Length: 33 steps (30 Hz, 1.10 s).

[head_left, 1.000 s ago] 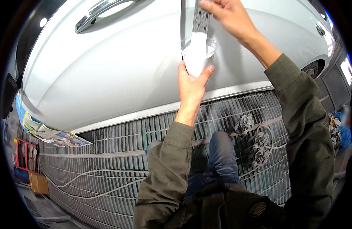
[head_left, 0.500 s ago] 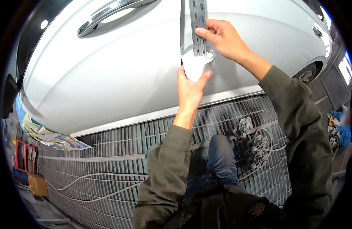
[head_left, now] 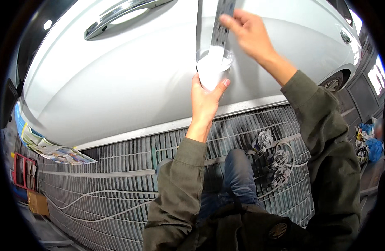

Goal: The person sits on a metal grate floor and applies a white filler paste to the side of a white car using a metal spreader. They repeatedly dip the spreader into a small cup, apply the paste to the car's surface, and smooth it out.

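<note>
A clear plastic cup [head_left: 211,74] with white liquid in it, likely paint, is gripped from below by my left hand [head_left: 205,98], fingers wrapped round its side. My right hand [head_left: 251,35] pinches a flat grey ruler-like mixing stick [head_left: 223,25] with dark marks along it. The stick leans to the right, and its lower end, coated white, is inside the cup. Both hands are held up in front of the white car door [head_left: 117,92]. The stick's top runs out of view.
A chrome door handle [head_left: 117,16] is at upper left. Masking paper [head_left: 58,150] sticks out by the car's lower left. Underfoot is a metal floor grating [head_left: 117,167] with pale hoses [head_left: 96,192] and crumpled grey lumps [head_left: 280,167]. A cardboard box [head_left: 38,203] stands far left.
My right hand has raised the stick and tilted its top to the right, so its white-coated end now shows. My left hand still holds the cup in nearly the same place.
</note>
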{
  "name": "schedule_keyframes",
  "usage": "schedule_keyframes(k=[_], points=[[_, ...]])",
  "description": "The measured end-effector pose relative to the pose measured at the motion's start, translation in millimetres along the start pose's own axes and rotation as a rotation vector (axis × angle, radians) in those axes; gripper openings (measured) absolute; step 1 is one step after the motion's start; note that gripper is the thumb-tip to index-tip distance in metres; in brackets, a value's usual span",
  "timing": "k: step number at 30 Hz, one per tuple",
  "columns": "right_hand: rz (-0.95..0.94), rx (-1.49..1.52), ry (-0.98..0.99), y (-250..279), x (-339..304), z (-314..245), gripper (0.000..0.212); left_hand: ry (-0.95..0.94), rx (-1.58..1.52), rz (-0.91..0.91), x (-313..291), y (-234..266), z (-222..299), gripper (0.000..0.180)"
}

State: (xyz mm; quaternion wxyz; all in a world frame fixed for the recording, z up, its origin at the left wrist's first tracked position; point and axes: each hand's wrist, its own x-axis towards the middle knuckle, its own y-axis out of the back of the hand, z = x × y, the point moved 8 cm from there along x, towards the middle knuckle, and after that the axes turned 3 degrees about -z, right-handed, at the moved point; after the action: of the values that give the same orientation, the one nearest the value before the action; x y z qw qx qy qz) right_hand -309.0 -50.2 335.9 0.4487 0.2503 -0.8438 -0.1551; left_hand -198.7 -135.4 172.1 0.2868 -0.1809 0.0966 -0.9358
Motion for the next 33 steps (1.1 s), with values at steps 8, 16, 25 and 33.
schedule_keyframes(k=[8, 16, 25, 33], points=[[0.105, 0.228, 0.051, 8.5, 2.9, -6.1, 0.034, 0.03, 0.01, -0.031, 1.7, -2.2, 1.8, 0.071], [-0.019, 0.221, 0.037, 13.5, 24.2, 1.4, 0.027, 0.03, -0.015, -0.02, 0.5, -2.2, 2.6, 0.072], [-0.101, 0.216, -0.008, 17.9, 59.5, -9.5, 0.026, 0.044, -0.029, -0.044, 5.2, -6.7, -2.6, 0.073], [-0.133, 0.234, 0.077, 5.2, 65.1, -14.6, 0.024, 0.008, -0.047, -0.027, 2.2, 0.7, -3.1, 0.074]])
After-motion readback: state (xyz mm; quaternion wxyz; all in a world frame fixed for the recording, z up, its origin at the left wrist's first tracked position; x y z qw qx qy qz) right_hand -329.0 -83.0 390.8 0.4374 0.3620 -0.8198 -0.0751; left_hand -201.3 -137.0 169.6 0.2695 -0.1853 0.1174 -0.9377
